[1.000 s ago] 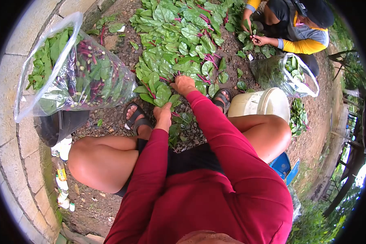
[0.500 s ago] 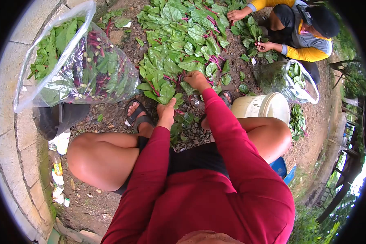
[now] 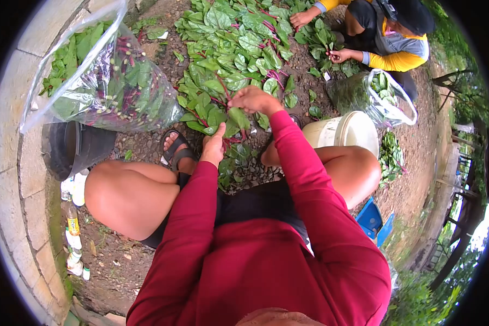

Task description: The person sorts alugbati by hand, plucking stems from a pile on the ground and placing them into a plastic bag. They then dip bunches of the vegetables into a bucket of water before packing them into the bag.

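Note:
My left hand (image 3: 213, 146) is closed around a bunch of Malabar spinach (image 3: 202, 112), its broad green leaves and red stems pointing away from me. Just right of it, my right hand (image 3: 254, 100) pinches a red-stemmed Malabar spinach sprig (image 3: 217, 86) whose leaf tilts up to the left. Another leaf hangs below the right fingers. Beyond both hands, a large pile of the same greens (image 3: 239, 46) spreads over the ground. Loose leaves (image 3: 238, 163) lie between my feet. My fingertips are partly hidden by foliage.
At left, a clear plastic bag (image 3: 163, 103) full of greens stands by a black bucket (image 3: 60, 152) and block wall (image 3: 8, 179). A white bucket (image 3: 323, 133) is by my right knee. A co-worker (image 3: 394, 49) handles greens at upper right, near another filled bag (image 3: 350, 98).
My right hand has lifted slightly and shifted left, with a sprig now raised in its fingers. My left hand stays low at the bunch. The whole view has shifted a little.

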Demonstrator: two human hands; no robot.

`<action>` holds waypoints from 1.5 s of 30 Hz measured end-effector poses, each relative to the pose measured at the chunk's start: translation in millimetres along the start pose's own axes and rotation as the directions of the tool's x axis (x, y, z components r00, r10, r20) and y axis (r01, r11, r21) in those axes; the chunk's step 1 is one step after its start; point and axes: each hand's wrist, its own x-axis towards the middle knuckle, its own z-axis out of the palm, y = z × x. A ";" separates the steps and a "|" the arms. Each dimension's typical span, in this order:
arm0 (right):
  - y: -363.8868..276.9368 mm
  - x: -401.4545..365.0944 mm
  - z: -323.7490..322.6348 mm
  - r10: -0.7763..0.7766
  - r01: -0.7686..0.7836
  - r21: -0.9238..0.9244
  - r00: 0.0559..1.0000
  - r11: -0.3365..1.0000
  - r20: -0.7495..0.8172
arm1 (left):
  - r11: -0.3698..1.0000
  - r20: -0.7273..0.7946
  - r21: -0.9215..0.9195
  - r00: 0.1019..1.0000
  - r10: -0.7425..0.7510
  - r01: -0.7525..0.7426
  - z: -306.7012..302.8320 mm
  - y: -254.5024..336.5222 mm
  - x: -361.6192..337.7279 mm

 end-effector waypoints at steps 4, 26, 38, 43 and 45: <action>-0.8 24.8 32.5 -0.080 0.078 -0.246 0.997 0.966 -0.001 | 0.999 0.151 0.013 0.988 -0.032 0.030 7.9 15.4 -27.1; 136.2 88.0 -141.1 -0.178 -0.069 -0.402 0.820 0.913 -0.544 | 0.997 0.061 -0.067 0.998 0.031 -0.027 44.0 34.7 -28.9; 139.0 116.7 -122.1 -0.161 -0.070 -0.592 0.931 0.803 -0.329 | 0.987 -0.053 -0.155 0.998 0.028 -0.036 48.2 31.5 -22.8; 106.5 96.0 -119.0 -0.153 -0.070 -0.685 0.954 0.725 -0.259 | 0.993 -0.019 -0.113 0.999 0.034 -0.036 41.0 26.7 -20.2; 108.7 97.9 -112.6 -0.182 -0.063 -0.692 0.944 0.719 -0.275 | 0.994 -0.024 -0.105 0.999 0.034 -0.036 40.6 26.7 -20.9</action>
